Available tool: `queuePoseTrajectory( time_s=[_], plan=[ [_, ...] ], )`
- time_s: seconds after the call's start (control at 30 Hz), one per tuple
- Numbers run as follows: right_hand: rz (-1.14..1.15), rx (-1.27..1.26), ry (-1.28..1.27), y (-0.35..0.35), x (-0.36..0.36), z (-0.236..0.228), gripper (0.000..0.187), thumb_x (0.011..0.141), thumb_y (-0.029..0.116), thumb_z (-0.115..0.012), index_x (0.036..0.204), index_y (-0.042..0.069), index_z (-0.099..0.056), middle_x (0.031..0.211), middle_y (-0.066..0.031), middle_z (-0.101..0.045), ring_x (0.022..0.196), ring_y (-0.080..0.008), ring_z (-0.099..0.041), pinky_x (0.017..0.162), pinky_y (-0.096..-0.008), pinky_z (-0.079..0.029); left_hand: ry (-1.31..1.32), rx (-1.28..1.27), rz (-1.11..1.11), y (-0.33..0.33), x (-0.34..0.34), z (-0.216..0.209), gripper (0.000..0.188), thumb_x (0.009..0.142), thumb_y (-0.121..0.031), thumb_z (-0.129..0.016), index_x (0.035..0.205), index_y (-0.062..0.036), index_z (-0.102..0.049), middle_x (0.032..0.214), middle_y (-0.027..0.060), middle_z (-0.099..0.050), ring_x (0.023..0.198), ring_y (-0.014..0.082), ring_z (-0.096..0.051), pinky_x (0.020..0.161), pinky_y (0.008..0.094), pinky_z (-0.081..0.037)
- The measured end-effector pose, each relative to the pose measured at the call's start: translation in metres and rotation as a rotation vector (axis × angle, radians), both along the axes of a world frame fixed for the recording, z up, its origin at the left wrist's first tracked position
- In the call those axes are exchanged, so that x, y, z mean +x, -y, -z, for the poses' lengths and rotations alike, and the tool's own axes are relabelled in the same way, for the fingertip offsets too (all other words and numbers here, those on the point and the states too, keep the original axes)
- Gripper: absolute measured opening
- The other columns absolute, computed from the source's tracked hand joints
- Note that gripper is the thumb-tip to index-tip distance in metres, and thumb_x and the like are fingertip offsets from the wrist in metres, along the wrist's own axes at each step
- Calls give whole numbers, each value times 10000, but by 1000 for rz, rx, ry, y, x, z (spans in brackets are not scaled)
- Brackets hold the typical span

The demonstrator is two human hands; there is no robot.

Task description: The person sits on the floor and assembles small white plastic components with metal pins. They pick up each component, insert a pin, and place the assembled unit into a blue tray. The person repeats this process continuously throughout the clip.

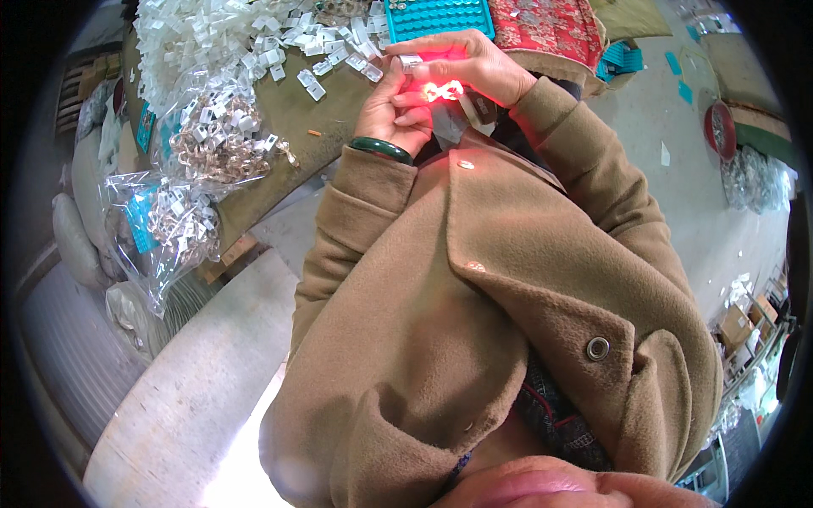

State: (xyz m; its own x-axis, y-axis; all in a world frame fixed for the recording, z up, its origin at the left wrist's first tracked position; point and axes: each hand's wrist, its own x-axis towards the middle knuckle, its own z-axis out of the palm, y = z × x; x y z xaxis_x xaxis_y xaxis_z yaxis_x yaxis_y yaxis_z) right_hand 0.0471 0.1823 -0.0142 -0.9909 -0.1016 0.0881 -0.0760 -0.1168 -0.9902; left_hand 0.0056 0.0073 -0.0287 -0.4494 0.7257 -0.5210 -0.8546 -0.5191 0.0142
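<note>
A small white plastic battery box (410, 63) is pinched between the fingertips of both my hands. My left hand (393, 114), with a dark green bangle at its wrist, closes on it from below, fingers curled. My right hand (474, 69) grips it from the right with thumb and forefinger. Just under the box, a bunched string light (443, 91) glows bright red and casts red light on my fingers and sleeve. The glare hides its wire and how it joins the box.
Translucent plastic casings (199, 38) are heaped at the far left of the table. Clear bags of battery boxes with coiled wire (222, 140) lie at its left edge. A turquoise tray (440, 19) and red patterned cloth (546, 30) are at the back. A red basin (720, 131) stands right.
</note>
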Motion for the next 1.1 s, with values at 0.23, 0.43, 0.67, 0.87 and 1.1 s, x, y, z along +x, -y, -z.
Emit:
queuePoseTrajectory(
  time_s=[0.23, 0.43, 0.67, 0.87, 1.1],
  plan=[
    [272, 795, -511, 1, 6, 5, 393, 797, 108, -717, 1188, 106, -670, 1028, -114, -681, 911, -265, -649, 799, -347, -532, -116, 67, 104, 0, 2, 3, 232, 998, -292, -534, 1064, -73, -576, 854, -20, -581, 575, 25, -489, 416, 173, -355],
    [354, 785, -486, 1, 22, 10, 314, 804, 172, -707, 1108, 99, -684, 956, -102, -681, 890, -276, -643, 759, -377, -541, -300, -257, 219, -3, 2, 1, 270, 975, -349, -573, 1059, -94, -596, 833, 9, -640, 642, 47, -565, 441, 163, -400],
    [428, 634, -366, -35, 55, 4, 236, 836, 124, -702, 1062, 61, -680, 905, -125, -692, 835, -275, -677, 749, -358, -546, -743, -423, 321, -13, 13, -9, 262, 960, -184, -602, 1160, -16, -617, 959, 37, -681, 733, 47, -582, 603, 187, -471],
    [778, 1007, -118, -102, 39, 10, 185, 860, 209, -661, 959, 56, -689, 916, -119, -679, 826, -290, -662, 737, -356, -524, -919, -375, 280, -29, 13, -8, 298, 979, -193, -566, 1135, 58, -601, 897, 64, -647, 798, 145, -623, 795, 286, -516],
    [717, 1273, 117, -102, 9, 22, 304, 849, 388, -644, 948, 110, -713, 944, -97, -665, 863, -311, -652, 746, -429, -510, -749, -385, 316, -39, 17, -7, 234, 981, -213, -574, 1041, 5, -636, 719, -7, -565, 636, 57, -534, 592, 204, -468]
  ],
)
